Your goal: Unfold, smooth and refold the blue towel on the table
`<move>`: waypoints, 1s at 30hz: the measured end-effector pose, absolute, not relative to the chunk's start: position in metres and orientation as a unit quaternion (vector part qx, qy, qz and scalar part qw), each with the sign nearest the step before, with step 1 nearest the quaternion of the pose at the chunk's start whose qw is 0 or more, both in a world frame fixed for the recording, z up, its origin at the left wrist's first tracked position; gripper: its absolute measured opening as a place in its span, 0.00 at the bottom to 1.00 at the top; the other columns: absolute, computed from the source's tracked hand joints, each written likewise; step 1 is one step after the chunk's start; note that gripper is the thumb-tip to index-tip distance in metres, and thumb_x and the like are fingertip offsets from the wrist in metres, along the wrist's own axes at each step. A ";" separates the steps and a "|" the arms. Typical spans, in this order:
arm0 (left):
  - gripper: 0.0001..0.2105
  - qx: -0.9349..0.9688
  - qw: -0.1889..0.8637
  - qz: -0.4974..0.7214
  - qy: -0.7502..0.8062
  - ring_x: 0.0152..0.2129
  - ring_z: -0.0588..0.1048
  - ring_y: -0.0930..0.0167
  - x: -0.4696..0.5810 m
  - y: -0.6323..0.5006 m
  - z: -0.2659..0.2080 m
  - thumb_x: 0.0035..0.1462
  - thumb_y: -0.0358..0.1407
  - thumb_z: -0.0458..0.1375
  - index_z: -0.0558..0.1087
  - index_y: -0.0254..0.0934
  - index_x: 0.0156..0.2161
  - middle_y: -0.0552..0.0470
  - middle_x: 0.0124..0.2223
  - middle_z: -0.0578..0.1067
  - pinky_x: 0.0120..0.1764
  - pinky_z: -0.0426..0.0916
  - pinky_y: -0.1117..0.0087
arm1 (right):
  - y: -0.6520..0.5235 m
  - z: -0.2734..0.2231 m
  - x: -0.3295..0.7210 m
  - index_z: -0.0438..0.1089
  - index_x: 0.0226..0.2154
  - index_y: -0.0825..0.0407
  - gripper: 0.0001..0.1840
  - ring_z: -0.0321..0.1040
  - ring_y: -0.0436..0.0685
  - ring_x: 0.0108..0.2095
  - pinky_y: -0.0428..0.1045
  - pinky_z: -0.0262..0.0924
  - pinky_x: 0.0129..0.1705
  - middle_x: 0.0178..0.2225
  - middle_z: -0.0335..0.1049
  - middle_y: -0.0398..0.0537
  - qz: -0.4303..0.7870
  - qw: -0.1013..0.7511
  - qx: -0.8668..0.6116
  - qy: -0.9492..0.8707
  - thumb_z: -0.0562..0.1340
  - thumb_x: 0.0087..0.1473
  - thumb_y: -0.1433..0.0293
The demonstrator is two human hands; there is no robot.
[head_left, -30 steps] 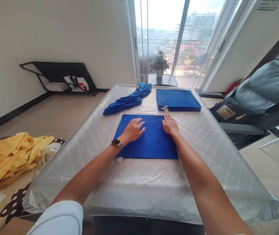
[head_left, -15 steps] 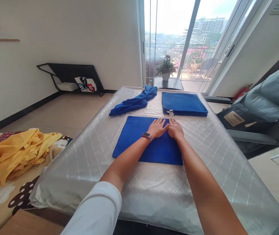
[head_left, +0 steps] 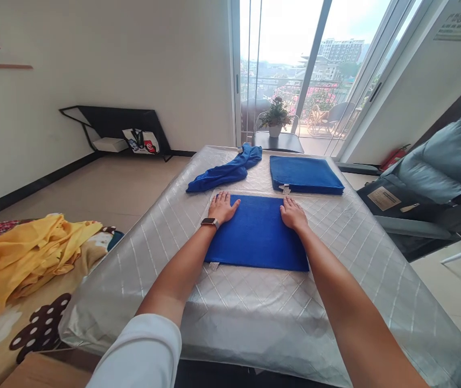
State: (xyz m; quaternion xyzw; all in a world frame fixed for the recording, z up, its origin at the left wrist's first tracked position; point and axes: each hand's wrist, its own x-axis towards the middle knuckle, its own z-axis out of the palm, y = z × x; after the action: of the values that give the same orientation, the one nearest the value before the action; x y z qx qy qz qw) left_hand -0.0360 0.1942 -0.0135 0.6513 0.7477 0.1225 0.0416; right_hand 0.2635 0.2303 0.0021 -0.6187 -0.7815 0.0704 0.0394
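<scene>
A blue cloth [head_left: 257,237] lies flat as a rectangle on the silvery quilted table cover [head_left: 161,231], with a small white tag [head_left: 214,265] showing at its near edge. My left hand [head_left: 222,207], wearing a watch [head_left: 210,222], rests flat on the cloth's far left corner with fingers stretched out. On the far right corner lies my right hand [head_left: 293,213], palm down, fingers extended. Beyond it sits a neat stack of folded blue cloths [head_left: 306,173] with a white tag at its near left corner. A crumpled blue cloth [head_left: 226,170] lies at the far left.
Yellow fabric [head_left: 32,253] is heaped on a patterned surface at the left. A dark chair [head_left: 412,226] with a grey puffy cushion [head_left: 452,159] stands close at the right. Past the far edge, a potted plant [head_left: 274,119] sits on a chair before the glass door.
My left hand has slid left across the cloth, from beside the right hand to the far left corner. The cloth's left side now sits further right, and its near-edge tag shows.
</scene>
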 end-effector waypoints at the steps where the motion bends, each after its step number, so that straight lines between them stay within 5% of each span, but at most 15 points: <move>1: 0.40 0.650 0.043 0.122 0.749 0.74 0.49 0.60 -0.035 0.194 -0.013 0.70 0.58 0.36 0.54 0.31 0.74 0.39 0.76 0.52 0.72 0.42 0.53 | 0.230 0.003 0.263 0.45 0.75 0.60 0.35 0.36 0.56 0.76 0.54 0.35 0.74 0.77 0.40 0.52 0.070 0.038 -0.619 -0.781 0.40 0.73 0.62; 30: 0.36 0.646 -0.037 0.149 0.748 0.74 0.49 0.61 -0.032 0.181 -0.002 0.73 0.51 0.32 0.57 0.26 0.72 0.38 0.76 0.53 0.73 0.42 0.55 | 0.163 0.007 0.268 0.43 0.75 0.63 0.38 0.33 0.61 0.76 0.58 0.31 0.75 0.77 0.36 0.57 0.089 0.033 -0.615 -0.783 0.41 0.73 0.56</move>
State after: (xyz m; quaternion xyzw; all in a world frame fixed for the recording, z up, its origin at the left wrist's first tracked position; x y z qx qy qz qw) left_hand -0.0322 0.1812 -0.0020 0.6462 0.7476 0.1488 -0.0366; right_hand 0.2682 0.1625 0.0068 -0.6152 -0.7826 0.0888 0.0327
